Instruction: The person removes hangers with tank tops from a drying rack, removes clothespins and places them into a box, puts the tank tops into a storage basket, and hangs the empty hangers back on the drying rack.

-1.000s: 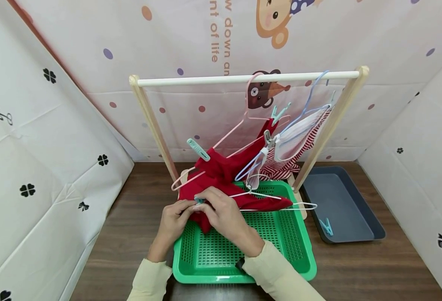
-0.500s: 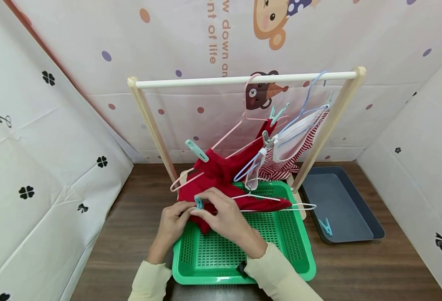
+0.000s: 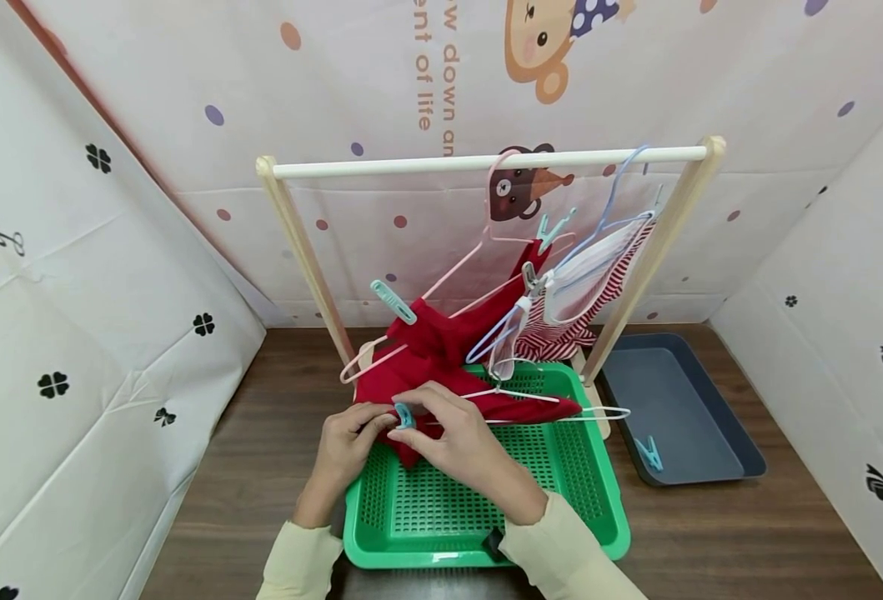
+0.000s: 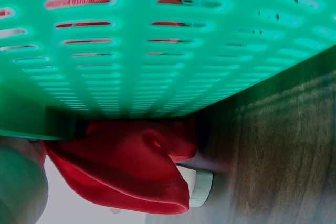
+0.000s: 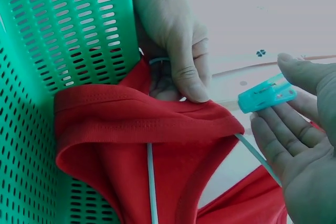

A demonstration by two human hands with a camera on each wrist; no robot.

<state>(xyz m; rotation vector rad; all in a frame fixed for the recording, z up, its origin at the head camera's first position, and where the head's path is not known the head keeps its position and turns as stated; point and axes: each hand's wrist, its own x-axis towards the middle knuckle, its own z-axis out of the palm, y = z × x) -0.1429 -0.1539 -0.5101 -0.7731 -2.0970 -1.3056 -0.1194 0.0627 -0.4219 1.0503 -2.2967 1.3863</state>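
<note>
- your left hand [image 3: 342, 446] pinches the edge of the red garment [image 5: 126, 116] between thumb and fingers, over the far left part of the green basket [image 3: 411, 559].
- your right hand [image 3: 459, 442] grasps the blue clip [image 5: 268, 93] between thumb and fingertips, just beside that edge but apart from it.
- the white hanger [image 5: 151, 182] runs inside the garment; if your left thumb eases off, the cloth could slide along it and bunch up, leaving no neat edge to clip.
- if the clip catches cloth alone and misses the hanger, the garment would likely slip off that end.
- if the clip turns in your fingertips while you squeeze it, it could spring away and drop into the basket or onto the table.
- your fingers sit close together there, so a hasty bite could nip your left thumb.
- the pink hanger [image 3: 453, 270], loaded with more red cloth, hangs from the rod [image 3: 381, 167] just behind your hands; lifting carelessly could snag the two together. you can't tell from above where one red piece ends.
- a second clip [image 3: 649, 452] lies in the grey tray [image 3: 699, 433], well apart; a wide reach for it could tug the cloth.
</note>
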